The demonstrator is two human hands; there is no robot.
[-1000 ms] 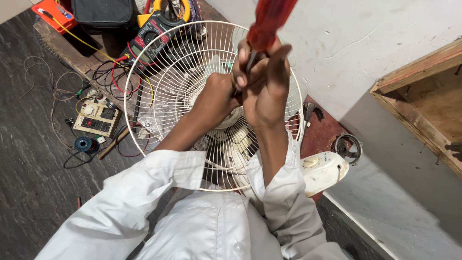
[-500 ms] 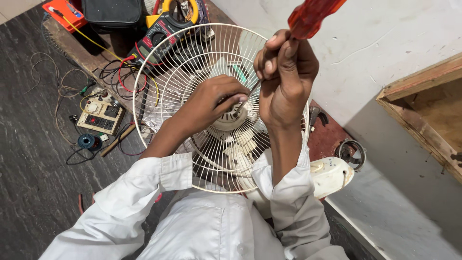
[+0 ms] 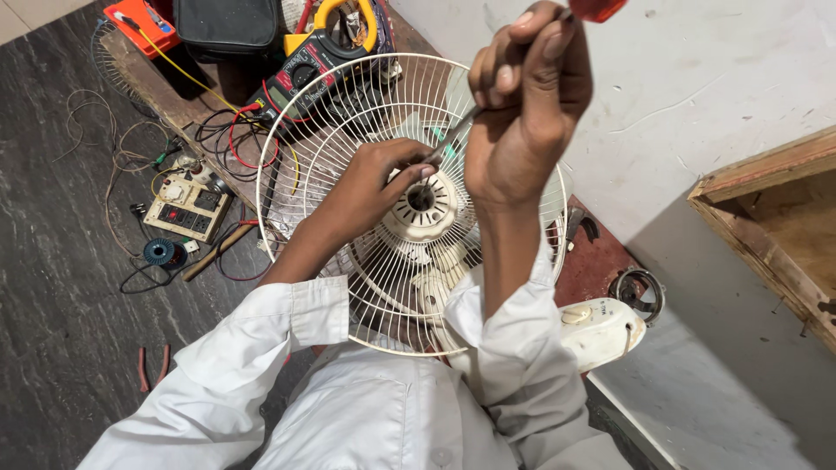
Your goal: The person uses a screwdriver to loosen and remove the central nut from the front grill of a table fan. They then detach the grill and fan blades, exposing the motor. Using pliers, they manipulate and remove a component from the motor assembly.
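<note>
Screwdriver (image 3: 522, 78) clamped in right hand (image 3: 527, 113) fingers; left hand (image 3: 374, 187) fingers pinch its tip at fan motor hub (image 3: 427, 204).

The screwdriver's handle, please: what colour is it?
Red, at the head view's top edge, above the right hand holding the screwdriver.

I am sitting in a small repair workshop for electrical appliances, working low on the floor. The dark stone floor (image 3: 52, 287) is covered with loose wires (image 3: 96, 148), and a switch and socket test board (image 3: 185, 207) lies there beside a small blue coil of wire (image 3: 160, 252). A clamp meter (image 3: 313, 52) with red and black leads rests on a wooden board (image 3: 165, 91), near a black tool bag (image 3: 228, 24). A fan with a white wire guard (image 3: 296, 139) stands opened before me, and its cream base (image 3: 601, 331) is next to the plain plaster wall (image 3: 697, 87).
</note>
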